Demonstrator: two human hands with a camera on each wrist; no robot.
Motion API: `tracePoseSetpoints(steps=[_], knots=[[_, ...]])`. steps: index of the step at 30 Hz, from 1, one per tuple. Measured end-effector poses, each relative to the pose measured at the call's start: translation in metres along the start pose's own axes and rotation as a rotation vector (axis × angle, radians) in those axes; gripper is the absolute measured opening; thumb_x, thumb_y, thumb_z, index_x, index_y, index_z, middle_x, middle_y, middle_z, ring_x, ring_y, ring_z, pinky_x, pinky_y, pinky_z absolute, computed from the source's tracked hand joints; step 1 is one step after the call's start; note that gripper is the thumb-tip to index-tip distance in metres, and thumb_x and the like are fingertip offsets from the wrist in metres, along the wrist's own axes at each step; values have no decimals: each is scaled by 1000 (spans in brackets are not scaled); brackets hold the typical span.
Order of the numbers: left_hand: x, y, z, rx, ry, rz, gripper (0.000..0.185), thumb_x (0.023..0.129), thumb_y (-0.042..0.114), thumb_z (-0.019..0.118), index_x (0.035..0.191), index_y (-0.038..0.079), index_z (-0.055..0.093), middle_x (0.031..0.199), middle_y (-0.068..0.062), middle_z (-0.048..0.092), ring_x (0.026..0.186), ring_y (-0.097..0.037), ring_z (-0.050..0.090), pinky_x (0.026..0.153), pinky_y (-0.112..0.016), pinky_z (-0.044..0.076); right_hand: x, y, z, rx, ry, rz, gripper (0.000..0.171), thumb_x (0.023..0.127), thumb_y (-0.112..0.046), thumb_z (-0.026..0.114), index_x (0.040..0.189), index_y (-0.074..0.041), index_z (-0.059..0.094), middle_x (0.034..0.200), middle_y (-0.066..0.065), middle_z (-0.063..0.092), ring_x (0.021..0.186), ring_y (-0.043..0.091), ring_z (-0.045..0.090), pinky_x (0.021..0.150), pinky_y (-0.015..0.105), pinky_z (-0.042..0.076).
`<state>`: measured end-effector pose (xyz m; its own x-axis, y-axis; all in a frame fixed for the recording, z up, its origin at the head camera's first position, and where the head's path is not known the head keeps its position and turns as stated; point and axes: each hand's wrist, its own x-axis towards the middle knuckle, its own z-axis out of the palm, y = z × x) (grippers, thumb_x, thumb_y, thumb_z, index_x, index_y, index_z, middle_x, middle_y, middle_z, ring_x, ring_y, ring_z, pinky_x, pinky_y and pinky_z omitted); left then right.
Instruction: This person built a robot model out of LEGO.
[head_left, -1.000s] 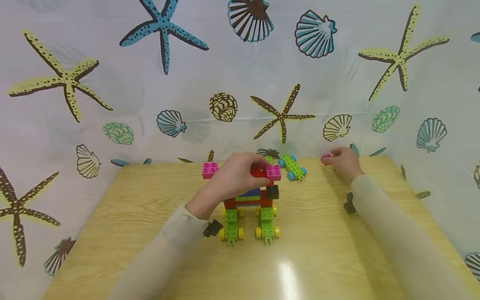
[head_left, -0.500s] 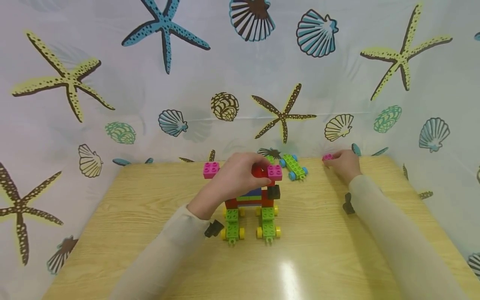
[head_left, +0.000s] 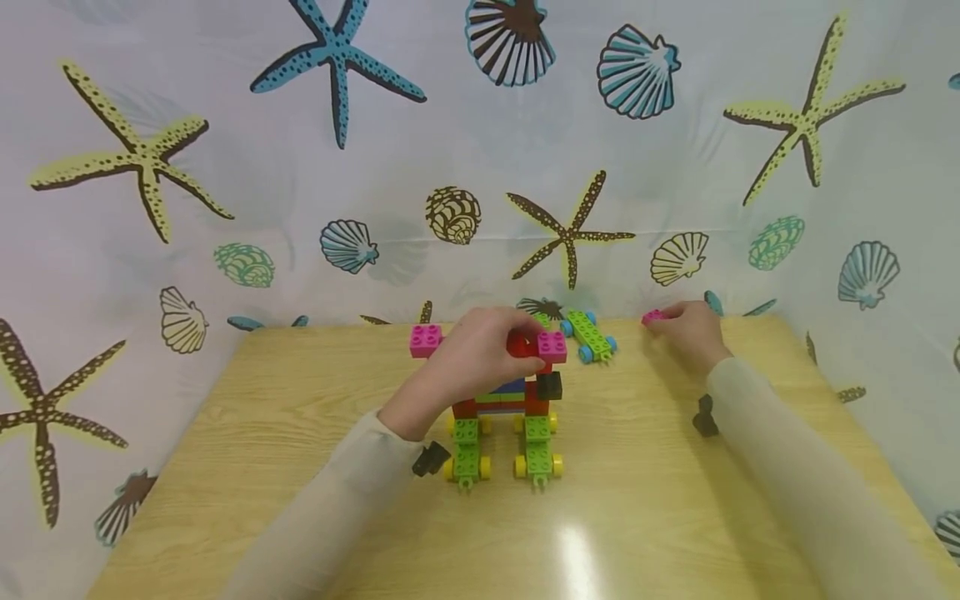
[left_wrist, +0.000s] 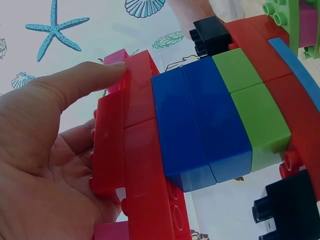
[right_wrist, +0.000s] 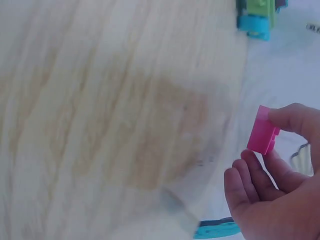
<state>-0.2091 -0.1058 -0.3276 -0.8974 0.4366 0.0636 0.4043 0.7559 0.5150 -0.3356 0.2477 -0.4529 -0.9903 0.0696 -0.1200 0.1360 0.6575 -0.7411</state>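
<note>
Near the middle of the table stands a figure built of toy bricks, with blue bricks (left_wrist: 200, 125), lime green bricks and red bricks (left_wrist: 145, 160) in its body. My left hand (head_left: 480, 350) grips its red top part, thumb on the near face in the left wrist view. Pink bricks (head_left: 426, 340) sit at both ends of the top, black bricks (head_left: 550, 385) at the sides. Lime green wheeled bases (head_left: 538, 458) with yellow wheels carry it. Over at the far right, my right hand (head_left: 692, 332) pinches a small pink brick (right_wrist: 262, 131) between thumb and fingers.
Behind the figure lies a lime green wheeled base (head_left: 589, 336) with blue wheels, close to the table's back edge. A white curtain (head_left: 465, 125) printed with shells and starfish hangs behind and beside the wooden table (head_left: 300, 467).
Both hands keep their holds and hardly move. The pink brick in the right hand turns slightly. The head view shifts a little.
</note>
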Motion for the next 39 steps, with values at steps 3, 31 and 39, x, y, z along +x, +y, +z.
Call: tracePoseSetpoints(steps=[3, 31, 39], knots=[[0, -1, 2, -2, 0, 5, 42, 98, 26, 89, 137, 13, 79, 126, -4, 82, 108, -21, 72, 97, -36, 65, -9, -9, -4, 4, -21, -21, 57, 106, -39, 75, 141, 6, 68, 144, 26, 67, 126, 38, 60, 109, 49, 56], [-1, 1, 0, -6, 0, -9, 42, 99, 30, 88, 136, 14, 79, 127, -4, 82, 114, -22, 73, 103, -40, 65, -122, -124, -13, 267, -313, -380, 36, 105, -27, 81, 136, -9, 75, 132, 9, 82, 116, 15, 78, 115, 43, 57], [1, 1, 1, -13, 4, 5, 39, 99, 29, 89, 133, 14, 80, 124, -3, 83, 111, -21, 74, 101, -39, 66, -129, -131, -4, 339, -370, -424, 33, 105, -17, 79, 136, -5, 74, 131, 12, 78, 120, 21, 80, 103, 34, 65]])
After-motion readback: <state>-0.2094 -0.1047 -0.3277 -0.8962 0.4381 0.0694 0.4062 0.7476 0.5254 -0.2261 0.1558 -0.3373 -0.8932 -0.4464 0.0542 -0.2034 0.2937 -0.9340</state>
